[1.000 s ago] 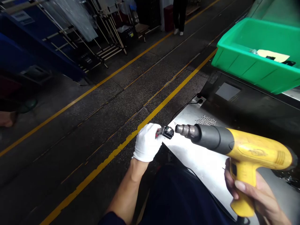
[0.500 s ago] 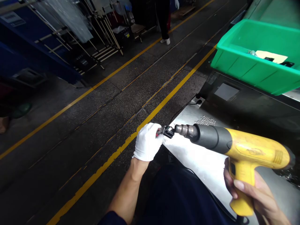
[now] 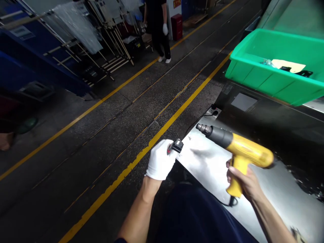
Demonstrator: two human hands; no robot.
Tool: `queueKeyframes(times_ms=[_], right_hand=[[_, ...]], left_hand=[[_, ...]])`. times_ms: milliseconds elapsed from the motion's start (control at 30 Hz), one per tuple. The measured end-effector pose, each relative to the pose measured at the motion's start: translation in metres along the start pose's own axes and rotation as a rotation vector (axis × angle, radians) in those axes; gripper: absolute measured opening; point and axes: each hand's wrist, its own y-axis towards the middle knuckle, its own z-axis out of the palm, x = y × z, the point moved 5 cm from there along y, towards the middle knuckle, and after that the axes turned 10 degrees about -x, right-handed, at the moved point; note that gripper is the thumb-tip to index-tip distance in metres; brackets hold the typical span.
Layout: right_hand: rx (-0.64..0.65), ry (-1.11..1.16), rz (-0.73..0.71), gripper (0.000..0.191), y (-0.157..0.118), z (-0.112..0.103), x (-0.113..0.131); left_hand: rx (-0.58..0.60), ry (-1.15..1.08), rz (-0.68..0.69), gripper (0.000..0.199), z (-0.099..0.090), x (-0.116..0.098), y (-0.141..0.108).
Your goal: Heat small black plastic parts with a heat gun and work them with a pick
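In a white glove, my left hand is closed on a small black part with a bit of red by the fingers. Its exact kind is too small to make out. My bare right hand is wrapped round the handle of a yellow heat gun. The gun's stepped metal nozzle points left and up, apart from the black part. Beneath the gun lies a shiny metal table top, and a cord hangs from the handle.
A green bin with small parts and a paper stands at the upper right. A socket strip with plugs sits at the table's far corner. Beyond the yellow floor lines are a person, racks and a red box.
The heat gun has moved away from the black part, up and farther over the table, with my right hand on it. My left hand has barely moved. The person in the background has shifted left.
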Motion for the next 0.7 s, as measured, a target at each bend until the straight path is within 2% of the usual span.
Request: queueKeyframes(times_ms=[133,233,333,433,533,633,700], right_hand=[[-0.079,-0.189,0.119,0.027,0.055,0.037,-0.060],[-0.057,-0.318,0.167,0.029,0.077,0.069,-0.095],[-0.036,-0.460,0.178,0.033,0.090,0.092,-0.113],[-0.041,-0.609,0.153,0.034,0.102,0.104,-0.116],[-0.043,-0.730,0.126,0.035,0.106,0.104,-0.109],[-0.032,-0.800,0.061,0.034,0.094,0.095,-0.092],[-0.027,-0.806,-0.037,0.031,0.081,0.087,-0.074]], left_hand=[[0.071,-0.110,-0.128,0.025,0.008,0.000,-0.020],[0.173,-0.182,-0.193,0.023,0.015,-0.007,-0.035],[0.242,-0.228,-0.257,0.018,0.020,-0.014,-0.048],[0.261,-0.239,-0.322,0.018,0.025,-0.016,-0.059],[0.329,-0.266,-0.382,0.024,0.036,-0.019,-0.069],[0.390,-0.285,-0.428,0.029,0.047,-0.027,-0.077],[0.414,-0.261,-0.479,0.030,0.049,-0.035,-0.078]])
